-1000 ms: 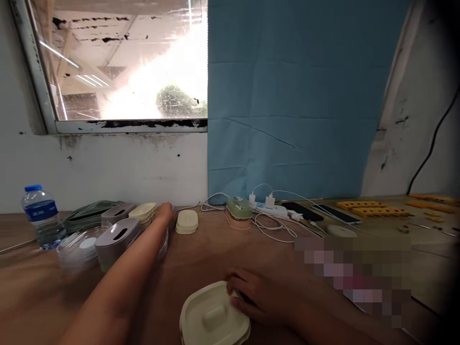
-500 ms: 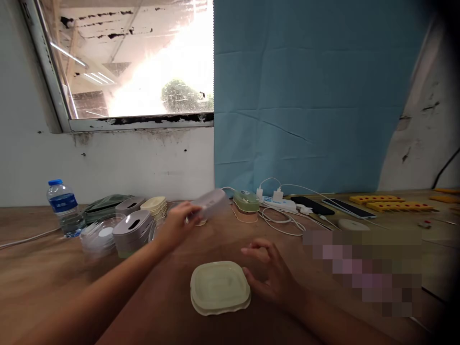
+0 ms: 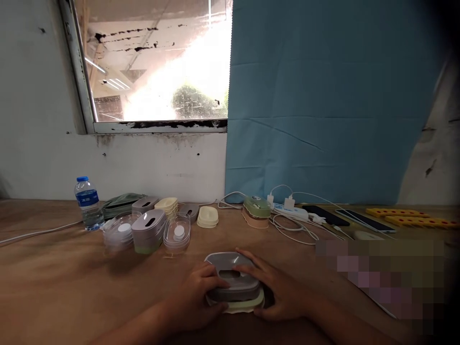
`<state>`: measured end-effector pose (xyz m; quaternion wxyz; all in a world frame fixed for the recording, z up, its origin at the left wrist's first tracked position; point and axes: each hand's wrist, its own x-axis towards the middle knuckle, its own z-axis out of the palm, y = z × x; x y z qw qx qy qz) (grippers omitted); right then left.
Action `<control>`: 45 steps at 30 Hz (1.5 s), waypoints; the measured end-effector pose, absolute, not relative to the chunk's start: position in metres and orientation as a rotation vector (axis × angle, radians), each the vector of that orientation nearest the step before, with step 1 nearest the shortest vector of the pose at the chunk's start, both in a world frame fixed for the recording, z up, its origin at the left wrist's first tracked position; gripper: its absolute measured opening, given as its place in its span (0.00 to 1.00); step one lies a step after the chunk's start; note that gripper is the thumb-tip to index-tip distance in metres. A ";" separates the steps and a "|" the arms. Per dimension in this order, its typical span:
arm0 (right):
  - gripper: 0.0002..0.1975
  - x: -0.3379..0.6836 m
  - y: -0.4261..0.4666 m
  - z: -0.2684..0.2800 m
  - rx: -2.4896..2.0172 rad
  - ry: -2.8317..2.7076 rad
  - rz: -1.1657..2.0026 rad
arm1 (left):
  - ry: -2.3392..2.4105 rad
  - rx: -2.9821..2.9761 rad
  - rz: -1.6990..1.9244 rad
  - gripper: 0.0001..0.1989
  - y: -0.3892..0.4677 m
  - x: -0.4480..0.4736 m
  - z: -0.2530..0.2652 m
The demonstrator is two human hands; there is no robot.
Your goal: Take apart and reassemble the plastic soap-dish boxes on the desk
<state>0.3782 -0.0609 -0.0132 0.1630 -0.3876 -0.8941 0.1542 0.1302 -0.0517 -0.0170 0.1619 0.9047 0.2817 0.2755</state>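
A grey plastic lid with an oval slot in its top sits over a pale yellow-green shallow tray on the table before me. From the left, my left hand is closed on the lid, fingers on its top by the slot and thumb low near the tray's front edge. On the other side, my right hand grips the lid, its fingers reaching over the top and its thumb at the tray's right front corner. The hands cover both ends of the two pieces.
Behind on the left stand a water bottle, clear lids, stacked slotted lids, more clear lids and cream trays. A green-topped box, cables and phones lie at the back right.
My left hand has brought the grey lid from the back of the table down onto the tray. My right hand has moved from beside the tray onto the lid. The view has turned slightly left.
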 end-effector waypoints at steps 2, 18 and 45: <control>0.37 0.379 -0.061 -0.011 -1.100 -2.548 0.450 | 0.770 2.609 0.735 0.19 -0.051 0.129 -0.017; 0.31 0.384 -0.064 -0.005 -1.165 -2.658 0.465 | 1.201 2.672 1.152 0.15 0.007 0.088 -0.017; 0.35 0.371 -0.065 -0.010 -1.190 -2.456 0.250 | 0.604 1.286 1.677 0.15 0.019 0.074 0.007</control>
